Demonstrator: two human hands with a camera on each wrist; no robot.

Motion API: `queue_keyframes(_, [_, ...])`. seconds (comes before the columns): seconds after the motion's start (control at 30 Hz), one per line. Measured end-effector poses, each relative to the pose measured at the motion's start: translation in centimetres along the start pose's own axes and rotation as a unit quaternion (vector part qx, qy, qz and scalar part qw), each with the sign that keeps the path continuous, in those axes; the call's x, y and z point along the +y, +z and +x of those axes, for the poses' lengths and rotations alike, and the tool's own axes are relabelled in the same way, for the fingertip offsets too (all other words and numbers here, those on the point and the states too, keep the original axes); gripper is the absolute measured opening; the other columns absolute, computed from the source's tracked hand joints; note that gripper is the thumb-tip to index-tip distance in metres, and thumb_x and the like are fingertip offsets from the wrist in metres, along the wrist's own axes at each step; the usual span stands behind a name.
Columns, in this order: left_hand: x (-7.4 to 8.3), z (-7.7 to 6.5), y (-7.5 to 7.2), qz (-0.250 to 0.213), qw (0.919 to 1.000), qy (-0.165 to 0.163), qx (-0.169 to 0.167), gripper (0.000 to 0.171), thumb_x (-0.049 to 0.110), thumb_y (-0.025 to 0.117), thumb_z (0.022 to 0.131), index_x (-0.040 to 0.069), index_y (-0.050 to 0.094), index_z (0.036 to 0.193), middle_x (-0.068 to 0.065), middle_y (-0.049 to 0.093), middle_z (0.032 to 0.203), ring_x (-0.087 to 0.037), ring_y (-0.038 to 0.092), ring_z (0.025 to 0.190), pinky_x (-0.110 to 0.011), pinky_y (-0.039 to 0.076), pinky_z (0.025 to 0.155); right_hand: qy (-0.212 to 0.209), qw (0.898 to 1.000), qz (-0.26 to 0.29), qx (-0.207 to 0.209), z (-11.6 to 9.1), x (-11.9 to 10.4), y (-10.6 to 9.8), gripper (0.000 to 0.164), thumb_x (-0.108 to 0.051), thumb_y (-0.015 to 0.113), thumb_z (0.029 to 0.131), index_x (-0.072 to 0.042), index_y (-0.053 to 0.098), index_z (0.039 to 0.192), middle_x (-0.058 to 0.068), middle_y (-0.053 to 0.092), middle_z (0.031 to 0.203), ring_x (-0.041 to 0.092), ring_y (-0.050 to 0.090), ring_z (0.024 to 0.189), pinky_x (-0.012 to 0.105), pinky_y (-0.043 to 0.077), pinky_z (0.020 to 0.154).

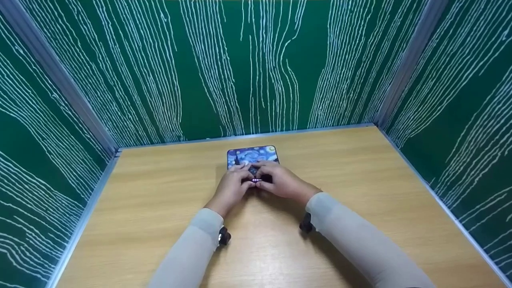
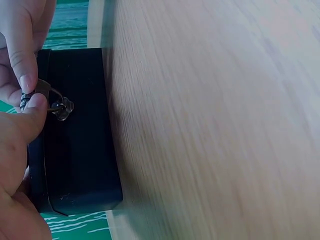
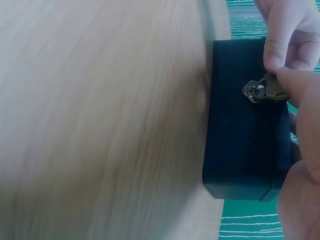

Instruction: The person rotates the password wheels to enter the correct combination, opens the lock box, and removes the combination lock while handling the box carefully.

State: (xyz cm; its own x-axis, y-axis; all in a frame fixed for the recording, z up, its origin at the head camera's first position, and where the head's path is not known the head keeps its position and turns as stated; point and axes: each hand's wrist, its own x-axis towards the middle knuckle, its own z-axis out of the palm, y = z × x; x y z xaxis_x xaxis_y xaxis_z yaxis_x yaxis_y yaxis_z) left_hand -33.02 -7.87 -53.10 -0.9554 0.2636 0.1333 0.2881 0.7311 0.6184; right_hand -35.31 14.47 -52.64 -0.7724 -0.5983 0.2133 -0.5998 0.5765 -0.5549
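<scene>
A dark box (image 2: 80,150) stands on the table, its lid (image 1: 253,155) printed with a blue and yellow swirling night-sky painting. From the metal clasp (image 3: 249,91) on its front side hangs a small brass-coloured combination padlock (image 3: 274,89), its shackle through the clasp. My left hand (image 1: 233,186) pinches one end of the padlock with thumb and fingers. At the other end, my right hand (image 1: 283,181) holds it in the same way. Its row of dials shows between the two thumbs in the head view. Other fingers of both hands rest over the lid.
The wooden table (image 1: 160,200) reaches back to green walls (image 1: 280,68) with wavy white lines, framed by metal posts (image 1: 412,60). A dark wrist camera (image 1: 225,237) sits at the left sleeve, and another camera (image 1: 306,224) at the right one.
</scene>
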Motion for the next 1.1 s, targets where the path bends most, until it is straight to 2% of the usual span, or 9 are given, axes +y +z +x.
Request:
queue_keyframes(0.17, [0.08, 0.04, -0.11, 0.002, 1.0, 0.0, 0.0, 0.013, 0.021, 0.079, 0.108, 0.02, 0.086, 0.119, 0.0, 0.059, 0.171, -0.029, 0.043, 0.17, -0.052, 0.036, 0.138, 0.008, 1.0, 0.002, 0.0, 0.11, 0.06, -0.17, 0.01, -0.02, 0.08, 0.107, -0.011, 0.078, 0.111, 0.01, 0.062, 0.168, 0.038, 0.053, 0.162, 0.054, 0.039, 0.137])
queue_keyframes(0.4, [-0.13, 0.32, -0.14, 0.0, 0.9992, 0.039, 0.009, 0.01, 0.02, 0.081, 0.106, 0.015, 0.086, 0.113, -0.006, 0.06, 0.169, -0.033, 0.047, 0.167, -0.052, 0.039, 0.137, -0.021, 1.0, 0.002, 0.016, 0.4, 0.39, -0.19, 0.005, -0.013, 0.08, 0.105, -0.01, 0.076, 0.104, 0.016, 0.067, 0.162, 0.04, 0.056, 0.159, 0.056, 0.041, 0.135])
queue_keyframes(0.73, [-0.18, 0.12, 0.14, -0.001, 0.9993, 0.035, -0.009, 0.008, 0.023, 0.079, 0.107, 0.017, 0.084, 0.11, -0.001, 0.055, 0.173, -0.033, 0.044, 0.168, -0.052, 0.037, 0.138, 0.008, 1.0, 0.013, 0.009, -0.15, 0.53, 0.1, 0.006, -0.015, 0.08, 0.106, -0.018, 0.076, 0.102, 0.011, 0.065, 0.165, 0.038, 0.053, 0.162, 0.056, 0.038, 0.137])
queue_keyframes(0.97, [-0.29, -0.04, -0.17, 0.001, 0.9995, 0.031, -0.008, 0.009, 0.025, 0.079, 0.108, 0.018, 0.084, 0.112, 0.0, 0.055, 0.174, -0.033, 0.042, 0.17, -0.053, 0.035, 0.138, 0.01, 1.0, 0.013, 0.004, 0.11, 0.36, 0.04, 0.007, -0.019, 0.078, 0.108, -0.012, 0.075, 0.107, 0.011, 0.063, 0.167, 0.039, 0.052, 0.163, 0.056, 0.039, 0.136])
queue_keyframes(1.1, [-0.32, -0.02, -0.31, 0.002, 0.9994, 0.033, -0.008, 0.01, 0.025, 0.079, 0.108, 0.017, 0.084, 0.113, 0.0, 0.054, 0.174, -0.034, 0.042, 0.17, -0.055, 0.034, 0.139, 0.009, 1.0, 0.009, 0.006, 0.26, 0.34, 0.07, 0.007, -0.019, 0.078, 0.108, -0.013, 0.075, 0.106, 0.012, 0.063, 0.167, 0.039, 0.052, 0.162, 0.056, 0.039, 0.136])
